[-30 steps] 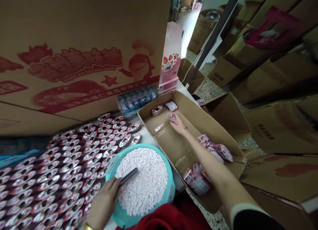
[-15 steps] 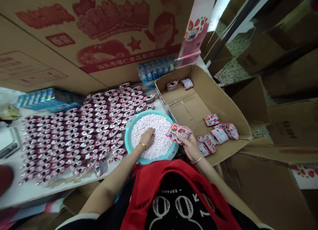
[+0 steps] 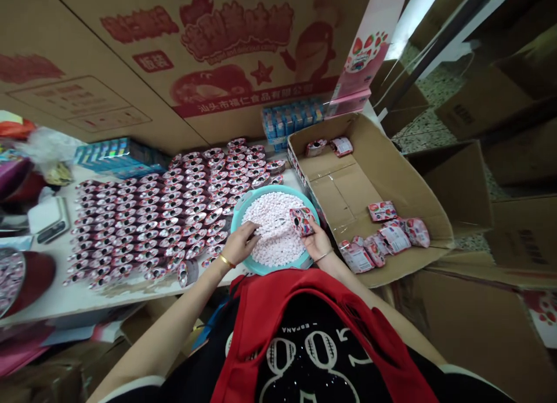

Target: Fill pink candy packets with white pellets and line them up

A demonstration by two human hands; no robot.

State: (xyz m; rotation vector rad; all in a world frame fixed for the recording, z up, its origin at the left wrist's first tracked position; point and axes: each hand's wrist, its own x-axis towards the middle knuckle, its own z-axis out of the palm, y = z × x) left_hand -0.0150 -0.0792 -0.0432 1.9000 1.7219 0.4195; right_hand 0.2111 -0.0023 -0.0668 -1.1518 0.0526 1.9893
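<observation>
A teal basin (image 3: 242,203) full of small white-pink candies stands at the table's front edge. My left hand (image 3: 240,244) rests on the candies with its fingers closed round a slim scoop (image 3: 272,225). My right hand (image 3: 314,236) holds a small red-and-pink pouch (image 3: 301,220) open end up over the basin's right side, close to the scoop's tip. Several rows of the same pouches (image 3: 165,211) lie open on the table left of the basin.
An open cardboard box (image 3: 404,185) at the right holds several filled pouches (image 3: 383,235). Large printed cartons (image 3: 183,55) wall the back. Blue packets (image 3: 289,116) and a pink carton (image 3: 363,61) stand behind. A scale (image 3: 47,217) sits far left. More boxes crowd the floor at right.
My right hand drew back from the far end of the box with a pouch and brought it over the basin. My left hand lifted the scoop toward the pouch. The view tilted down.
</observation>
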